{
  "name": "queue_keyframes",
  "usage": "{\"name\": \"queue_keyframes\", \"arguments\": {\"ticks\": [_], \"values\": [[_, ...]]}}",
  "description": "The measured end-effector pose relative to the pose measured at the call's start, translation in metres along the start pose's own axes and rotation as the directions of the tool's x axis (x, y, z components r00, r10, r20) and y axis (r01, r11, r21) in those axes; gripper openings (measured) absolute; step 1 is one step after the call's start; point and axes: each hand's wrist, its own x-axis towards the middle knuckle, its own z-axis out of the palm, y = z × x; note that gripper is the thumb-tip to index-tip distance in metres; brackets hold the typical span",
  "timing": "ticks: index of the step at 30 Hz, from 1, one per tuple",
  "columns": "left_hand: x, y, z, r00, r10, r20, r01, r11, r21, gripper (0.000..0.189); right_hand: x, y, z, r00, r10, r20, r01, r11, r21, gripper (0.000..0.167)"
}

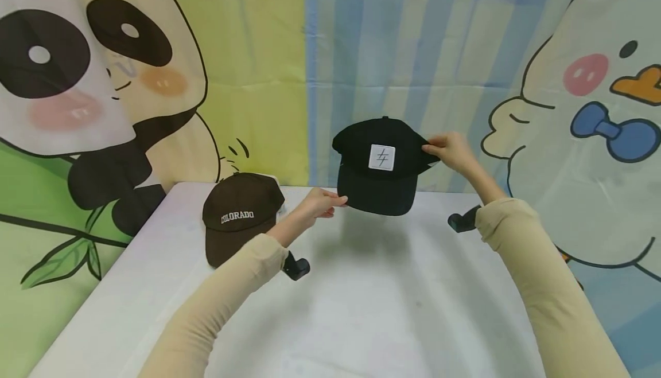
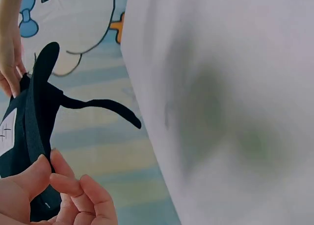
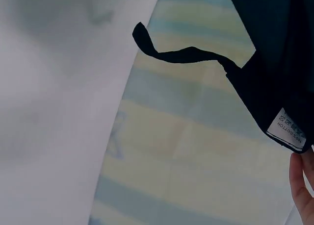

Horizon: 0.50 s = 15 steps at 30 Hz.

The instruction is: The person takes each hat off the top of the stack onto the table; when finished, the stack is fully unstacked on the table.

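A black baseball cap (image 1: 369, 143) with a white square patch is held up above the table, its brim hanging downward. My left hand (image 1: 318, 203) pinches the brim's edge between thumb and fingers, seen close up in the left wrist view. At the opposite side my right hand (image 1: 451, 151) pinches the rim of the crown. A loose strap (image 3: 189, 55) dangles from the cap in both wrist views, and a white care label (image 3: 287, 129) shows inside it. Left of the left hand, a brown cap (image 1: 242, 203) lettered COLORADO rests on the table.
The white table (image 1: 361, 309) reaches back to a cloth backdrop (image 1: 361, 34) with a panda and a white bird printed on it. The left forearm passes in front of part of the brown cap. A dark camera piece sticks out at each wrist.
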Motion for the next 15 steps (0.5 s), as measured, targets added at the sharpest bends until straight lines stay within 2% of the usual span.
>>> {"name": "queue_keyframes", "arguments": {"ticks": [4,9,15], "values": [[0.012,0.002,0.042,1.000,-0.002,-0.002,0.001,1.000,-0.005,0.026,-0.016,0.026,-0.017,0.999,0.037,-0.024,-0.039,0.997,-0.071,0.031],[0.023,0.005,0.094,1.000,-0.007,-0.019,0.006,1.000,-0.017,0.020,-0.034,0.057,-0.034,0.996,0.081,-0.037,-0.084,0.992,-0.097,0.035],[0.031,0.003,0.147,1.000,-0.015,0.014,0.015,1.000,-0.023,0.037,-0.056,0.091,-0.044,0.989,0.134,-0.068,-0.142,0.981,-0.135,0.034]]}}
